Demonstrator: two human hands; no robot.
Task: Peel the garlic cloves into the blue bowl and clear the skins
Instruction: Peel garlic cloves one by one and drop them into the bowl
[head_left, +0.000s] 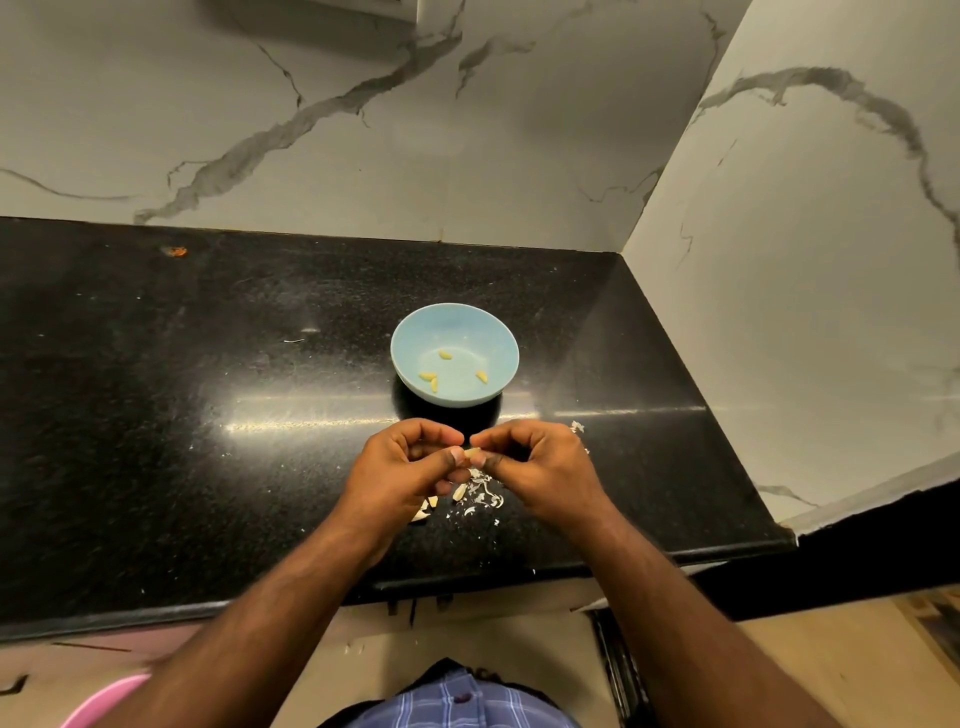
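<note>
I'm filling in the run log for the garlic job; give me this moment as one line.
step: peeling | left hand + right hand: pinch one garlic clove | blue bowl: four peeled cloves | skins: on counter

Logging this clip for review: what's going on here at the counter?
A person is peeling garlic over a black counter. Both hands, left hand and right hand, pinch one garlic clove between the fingertips. The blue bowl just beyond already holds four peeled cloves. Loose skins and a few more cloves lie on the counter under the hands, not yet cleared.
</note>
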